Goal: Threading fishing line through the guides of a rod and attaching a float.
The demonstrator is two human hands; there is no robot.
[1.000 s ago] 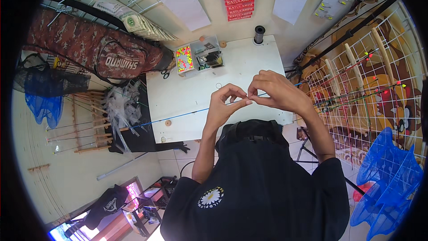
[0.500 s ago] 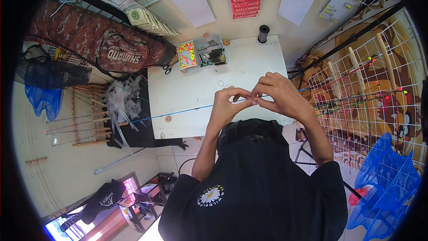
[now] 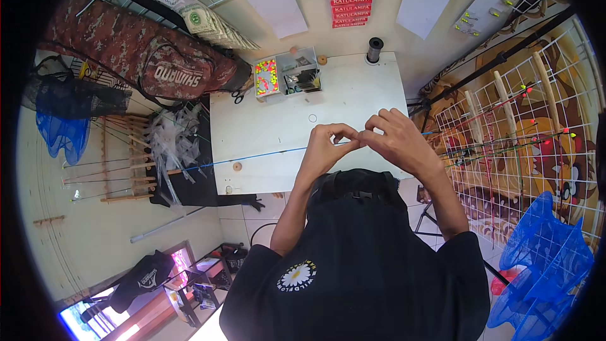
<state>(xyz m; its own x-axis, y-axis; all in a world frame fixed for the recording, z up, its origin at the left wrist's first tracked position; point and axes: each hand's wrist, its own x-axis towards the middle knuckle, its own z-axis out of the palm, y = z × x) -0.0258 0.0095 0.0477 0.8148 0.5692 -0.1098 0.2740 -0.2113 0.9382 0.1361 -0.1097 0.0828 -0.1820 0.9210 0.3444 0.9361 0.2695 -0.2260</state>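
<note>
Blue rod (image 3: 265,153) is still being worked, seemingly: right hand (image 3: 401,146) just drawn nearer, fingertips met by left hand (image 3: 322,149); pinch can't be told.

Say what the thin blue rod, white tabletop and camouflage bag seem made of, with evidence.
Blue rod: perhaps smooth fibreglass or plastic; slim, stiff-looking. White tabletop: possibly laminated or painted board; flat, no grain showing. Camouflage bag: probably matte fabric; creased, little shine.

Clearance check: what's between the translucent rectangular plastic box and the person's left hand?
Head view: a thin dark ring, material unclear, on the white tabletop between box and left hand.
</note>
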